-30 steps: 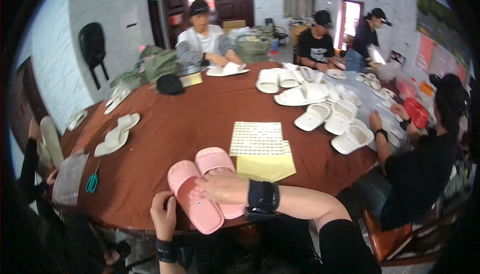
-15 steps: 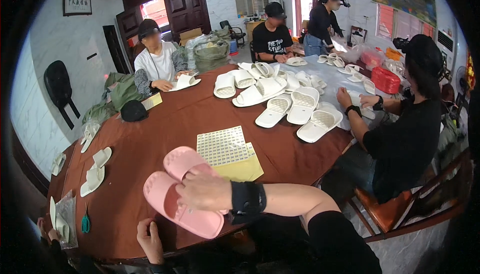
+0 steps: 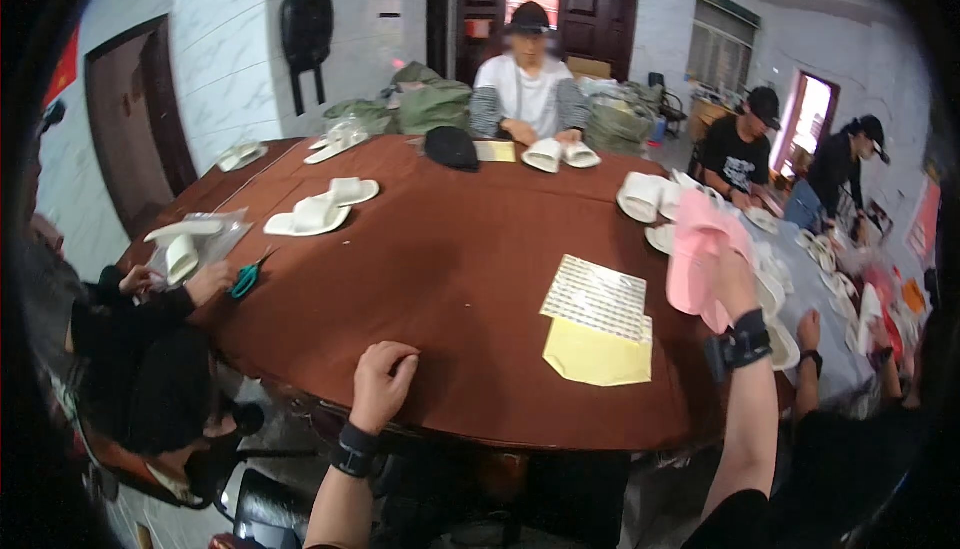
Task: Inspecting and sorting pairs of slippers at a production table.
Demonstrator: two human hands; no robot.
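A pair of pink slippers [image 3: 690, 254] hangs raised at the right of the table, with my right hand [image 3: 735, 284] gripping it. The pair partly covers a pile of white slippers [image 3: 645, 199] behind it. My left hand [image 3: 384, 384] rests at the table's front edge, loosely curled, with nothing visible in it. Between my hands, nearer the right one, lie a sheet of small printed stickers [image 3: 597, 296] and a yellow backing sheet [image 3: 600, 354].
White slippers [image 3: 310, 217] and teal-handled scissors [image 3: 247, 276] lie on the left of the brown-covered table [image 3: 450, 249]. A person at the left handles a plastic bag [image 3: 215, 239] with slippers. Across sits a person by white slippers [image 3: 562, 155] and a black cap [image 3: 452, 149]. Others work at the right.
My view has swung to the left. My right hand has carried the pink slippers away from the front edge, rightward to the white pile. My left hand stays loosely curled near the edge.
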